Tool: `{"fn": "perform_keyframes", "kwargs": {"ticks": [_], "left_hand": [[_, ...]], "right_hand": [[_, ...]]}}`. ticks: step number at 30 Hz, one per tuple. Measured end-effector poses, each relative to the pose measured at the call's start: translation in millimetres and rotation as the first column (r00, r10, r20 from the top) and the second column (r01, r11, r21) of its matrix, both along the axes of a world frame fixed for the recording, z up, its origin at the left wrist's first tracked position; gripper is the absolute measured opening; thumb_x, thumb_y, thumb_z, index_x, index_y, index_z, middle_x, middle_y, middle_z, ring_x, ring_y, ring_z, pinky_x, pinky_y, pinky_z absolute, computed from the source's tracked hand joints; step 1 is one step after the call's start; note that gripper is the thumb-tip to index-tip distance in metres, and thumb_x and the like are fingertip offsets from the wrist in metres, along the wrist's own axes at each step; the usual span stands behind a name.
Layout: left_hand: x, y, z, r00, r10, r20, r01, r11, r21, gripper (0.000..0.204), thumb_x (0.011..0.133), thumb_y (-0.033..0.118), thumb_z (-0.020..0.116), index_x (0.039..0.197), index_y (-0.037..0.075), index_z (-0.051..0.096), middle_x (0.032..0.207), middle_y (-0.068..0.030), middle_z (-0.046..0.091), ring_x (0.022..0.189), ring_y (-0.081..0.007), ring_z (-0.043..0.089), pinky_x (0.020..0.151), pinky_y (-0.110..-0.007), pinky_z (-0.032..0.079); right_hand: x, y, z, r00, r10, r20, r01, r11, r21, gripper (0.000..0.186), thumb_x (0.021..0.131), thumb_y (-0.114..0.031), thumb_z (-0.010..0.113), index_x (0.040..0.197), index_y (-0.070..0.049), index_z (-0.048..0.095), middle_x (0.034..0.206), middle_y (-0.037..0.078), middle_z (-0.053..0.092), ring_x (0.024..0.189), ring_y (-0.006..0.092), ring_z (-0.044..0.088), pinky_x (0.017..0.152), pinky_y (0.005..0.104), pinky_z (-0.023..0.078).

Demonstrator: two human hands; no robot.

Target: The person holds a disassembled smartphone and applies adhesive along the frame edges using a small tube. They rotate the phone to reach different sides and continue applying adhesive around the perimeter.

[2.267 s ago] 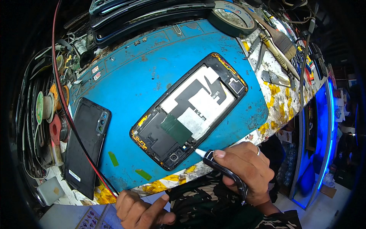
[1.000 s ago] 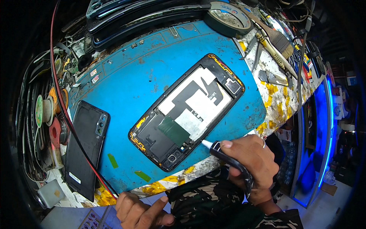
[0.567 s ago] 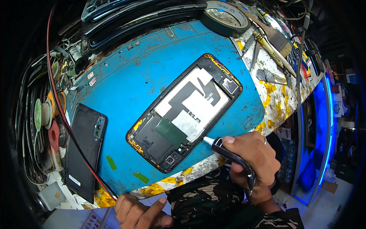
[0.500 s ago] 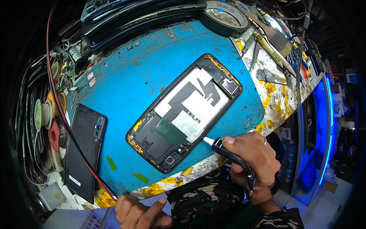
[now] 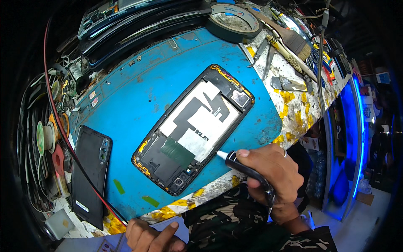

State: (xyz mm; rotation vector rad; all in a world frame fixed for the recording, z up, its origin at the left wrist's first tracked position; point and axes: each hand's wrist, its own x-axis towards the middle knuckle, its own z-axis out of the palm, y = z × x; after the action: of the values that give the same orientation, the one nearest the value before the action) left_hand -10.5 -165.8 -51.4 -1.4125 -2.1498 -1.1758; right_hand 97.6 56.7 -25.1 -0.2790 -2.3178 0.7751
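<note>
My right hand (image 5: 275, 174) is closed around a black glue tube (image 5: 250, 171), thumb on top near the collar. Its white nozzle (image 5: 221, 154) points at the near right edge of an opened phone body (image 5: 193, 130); contact is hard to make out. The phone lies tilted on a blue mat (image 5: 138, 101), showing white and black inner parts, orange strips at both ends and a dark green tape piece (image 5: 177, 152) across it. My left hand (image 5: 153, 238) sits at the near table edge, fingers curled; anything inside them is hidden.
A dark phone back cover (image 5: 90, 176) lies at the left, beside green tape scraps (image 5: 119, 186) and a red-black cable (image 5: 78, 149). Along the back are stacked phones (image 5: 138, 31) and a tape roll (image 5: 233, 23). A brush (image 5: 294, 40) and tweezers (image 5: 268, 61) lie at the right.
The whole view has shifted, so the mat and phone appear slightly farther left. The nozzle keeps about the same place beside the phone's edge, and both hands hold nearly the same pose.
</note>
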Motion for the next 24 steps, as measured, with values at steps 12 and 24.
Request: {"fn": "perform_keyframes", "kwargs": {"ticks": [12, 24], "left_hand": [[-1.1, -5.3, -0.1, 1.000, 0.003, 0.002, -0.003, 1.000, -0.026, 0.032, 0.090, 0.028, 0.056, 0.078, 0.001, 0.068, 0.055, -0.0056, 0.041, 0.050, -0.0203, 0.039, 0.049, -0.034, 0.028], [34.6, 67.4, 26.9, 0.854, -0.310, 0.418, 0.420, 0.885, -0.202, 0.110, 0.061, 0.047, 0.088, 0.135, -0.014, 0.037, 0.054, 0.0023, 0.044, 0.046, -0.0114, 0.046, 0.045, -0.025, 0.036]], "right_hand": [[10.6, 17.8, -2.1, 0.959, -0.279, -0.044, 0.247, 0.905, -0.346, 0.022, 0.089, -0.008, 0.061, 0.105, 0.006, 0.066, 0.088, 0.013, 0.069, 0.071, 0.0159, 0.066, 0.062, 0.0237, 0.051], [11.1, 19.4, 4.8, 0.998, 0.040, 0.054, -0.024, 0.963, -0.270, 0.033, 0.087, -0.024, 0.068, 0.101, 0.007, 0.066, 0.083, 0.016, 0.070, 0.070, 0.0213, 0.070, 0.064, 0.0284, 0.054]]}}
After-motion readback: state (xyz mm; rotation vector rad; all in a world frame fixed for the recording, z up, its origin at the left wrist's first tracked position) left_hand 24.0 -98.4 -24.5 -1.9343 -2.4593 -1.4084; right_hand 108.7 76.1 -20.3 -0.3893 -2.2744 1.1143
